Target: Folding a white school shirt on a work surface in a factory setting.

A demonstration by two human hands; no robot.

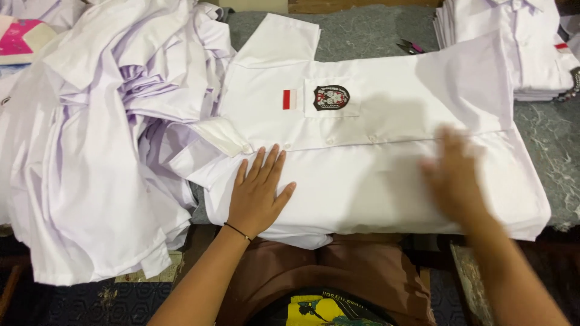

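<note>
A white short-sleeved shirt (374, 163) lies flat and face up on a grey felt table (547, 133), collar to the left. It carries a small red-and-white patch and a dark badge on the chest pocket. My left hand (258, 193) presses flat on the shirt near the collar, fingers spread. My right hand (454, 175) is blurred with motion and lies open on the shirt's lower part. Neither hand grips anything.
A big loose heap of white shirts (115, 121) fills the left side. A neat stack of folded white shirts (519, 42) stands at the back right. Small scissors (411, 47) lie on the felt behind the shirt. A pink packet (21, 36) sits at far left.
</note>
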